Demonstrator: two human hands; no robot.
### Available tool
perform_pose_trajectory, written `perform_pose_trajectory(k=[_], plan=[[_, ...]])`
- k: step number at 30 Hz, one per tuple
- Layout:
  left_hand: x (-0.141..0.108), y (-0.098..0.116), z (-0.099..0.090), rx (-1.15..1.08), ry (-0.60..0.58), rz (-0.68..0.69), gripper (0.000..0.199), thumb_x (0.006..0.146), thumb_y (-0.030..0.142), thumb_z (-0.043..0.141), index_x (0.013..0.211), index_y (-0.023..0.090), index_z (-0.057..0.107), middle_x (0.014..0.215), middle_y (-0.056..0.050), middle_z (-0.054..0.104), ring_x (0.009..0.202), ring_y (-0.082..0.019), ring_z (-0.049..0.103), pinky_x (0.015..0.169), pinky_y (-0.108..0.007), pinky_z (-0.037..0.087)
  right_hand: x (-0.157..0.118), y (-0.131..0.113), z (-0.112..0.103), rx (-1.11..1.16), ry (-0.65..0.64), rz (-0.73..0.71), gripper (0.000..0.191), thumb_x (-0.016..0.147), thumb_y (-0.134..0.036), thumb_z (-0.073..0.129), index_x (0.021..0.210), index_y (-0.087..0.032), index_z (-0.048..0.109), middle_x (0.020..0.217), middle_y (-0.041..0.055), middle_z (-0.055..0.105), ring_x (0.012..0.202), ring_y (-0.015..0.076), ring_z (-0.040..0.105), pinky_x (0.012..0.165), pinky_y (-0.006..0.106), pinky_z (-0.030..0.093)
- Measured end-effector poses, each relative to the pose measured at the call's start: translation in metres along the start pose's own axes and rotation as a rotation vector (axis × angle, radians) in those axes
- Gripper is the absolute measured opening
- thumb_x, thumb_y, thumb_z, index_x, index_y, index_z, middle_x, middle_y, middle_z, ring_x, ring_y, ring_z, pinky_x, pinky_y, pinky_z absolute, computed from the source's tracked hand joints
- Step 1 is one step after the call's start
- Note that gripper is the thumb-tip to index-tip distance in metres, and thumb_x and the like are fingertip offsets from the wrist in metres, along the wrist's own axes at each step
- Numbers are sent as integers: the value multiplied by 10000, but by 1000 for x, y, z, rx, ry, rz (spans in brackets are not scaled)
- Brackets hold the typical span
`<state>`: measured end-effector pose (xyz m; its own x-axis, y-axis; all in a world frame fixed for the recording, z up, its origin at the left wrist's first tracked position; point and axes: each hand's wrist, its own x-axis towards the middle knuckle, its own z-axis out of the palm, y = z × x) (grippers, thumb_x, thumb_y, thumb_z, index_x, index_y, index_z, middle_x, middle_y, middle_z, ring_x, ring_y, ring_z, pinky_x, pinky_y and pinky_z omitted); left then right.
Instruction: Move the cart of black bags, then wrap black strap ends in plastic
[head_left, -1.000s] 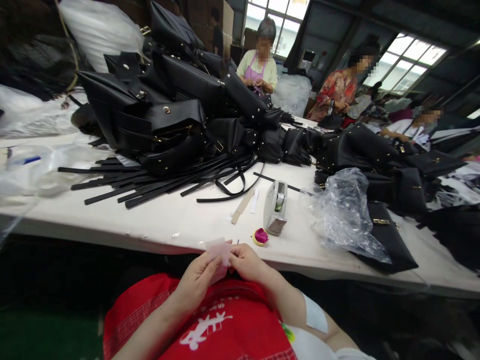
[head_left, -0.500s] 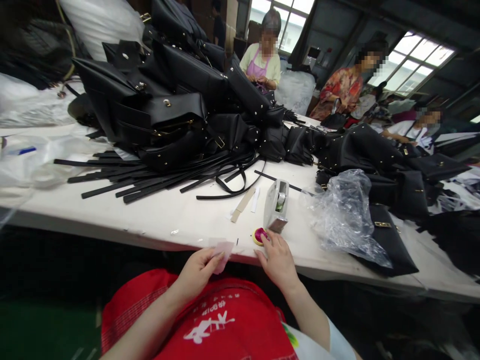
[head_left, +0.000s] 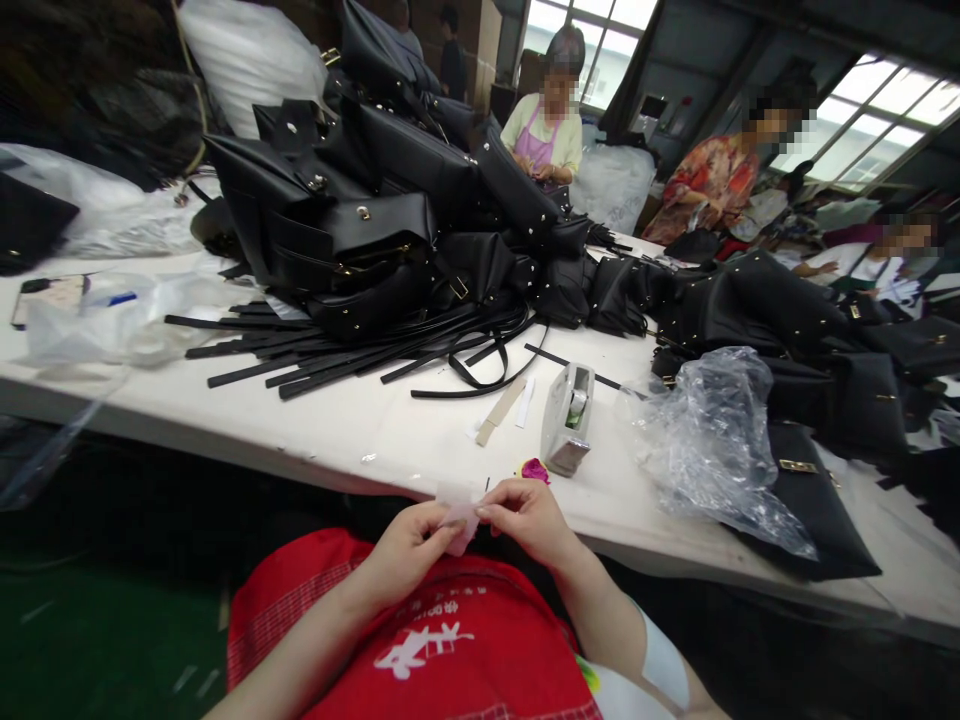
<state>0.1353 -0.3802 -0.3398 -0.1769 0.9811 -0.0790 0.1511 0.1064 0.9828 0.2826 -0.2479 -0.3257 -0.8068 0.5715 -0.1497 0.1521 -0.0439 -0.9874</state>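
Thin pale pink, translucent sheets (head_left: 459, 532) are pinched between the thumb and fingers of my left hand (head_left: 416, 540), just off the table's front edge. My right hand (head_left: 529, 515) has its thumb and fingertips closed on the right edge of the same sheets. Right behind my right hand sits a small round yellow dish with a magenta filling (head_left: 534, 470), partly hidden by the hand. A grey tape dispenser (head_left: 568, 425) stands beyond it. Left of the dispenser lie a beige strip (head_left: 499, 415) and a white strip (head_left: 525, 405).
Black bags (head_left: 390, 210) are heaped on the white table (head_left: 300, 430), with black straps (head_left: 360, 345) before them. Crumpled clear plastic (head_left: 712, 440) covers part of a black bag (head_left: 817, 500) at right. A smartphone (head_left: 49, 295) lies at far left. Several co-workers sit or stand behind.
My right hand has left the yellow dish and come left to the pink sheets, now pinching their edge. My left hand keeps its hold. The whole view has shifted left.
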Motion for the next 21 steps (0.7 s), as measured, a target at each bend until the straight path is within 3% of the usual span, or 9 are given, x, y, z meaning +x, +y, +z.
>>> perform_pose_trajectory(k=[4, 9, 13, 18, 21], plan=[[-1, 4, 1, -6, -39, 17, 328, 868, 428, 543, 782, 152, 696, 777, -52, 656, 724, -191, 573, 695, -267, 450, 1, 3, 3, 104, 43, 29, 301, 646, -399, 824, 650, -134, 682, 571, 24, 653, 438, 90, 529, 423, 190, 403], [0, 9, 4, -1, 2, 82, 396, 935, 409, 418, 810, 167, 705, 835, -61, 699, 785, -207, 620, 780, -279, 478, 4, 0, 6, 146, 75, 10, 349, 614, -392, 846, 618, -138, 607, 527, 5, 626, 388, 82, 505, 379, 178, 367], [-3, 8, 5, -39, 25, 73, 446, 966, 468, 377, 953, 173, 712, 945, -70, 717, 885, -221, 642, 878, -297, 486, 7, -2, 8, 187, 79, -16, 371, 577, -359, 873, 613, -144, 574, 490, -21, 588, 384, 70, 479, 384, 170, 350], [-9, -3, 1, -84, 234, 43, 538, 936, 579, 402, 1005, 142, 709, 996, -108, 722, 940, -260, 646, 964, -366, 482, 11, -5, 6, 299, 99, -21, 391, 582, -395, 866, 603, -148, 563, 487, -31, 554, 413, 70, 476, 408, 175, 362], [-10, -6, -11, -141, 368, 4, 566, 903, 617, 445, 998, 128, 714, 1000, -120, 723, 964, -276, 649, 949, -384, 501, 14, -10, 0, 301, 156, -90, 364, 640, -395, 834, 636, -149, 566, 674, 2, 644, 449, 57, 503, 439, 184, 405]])
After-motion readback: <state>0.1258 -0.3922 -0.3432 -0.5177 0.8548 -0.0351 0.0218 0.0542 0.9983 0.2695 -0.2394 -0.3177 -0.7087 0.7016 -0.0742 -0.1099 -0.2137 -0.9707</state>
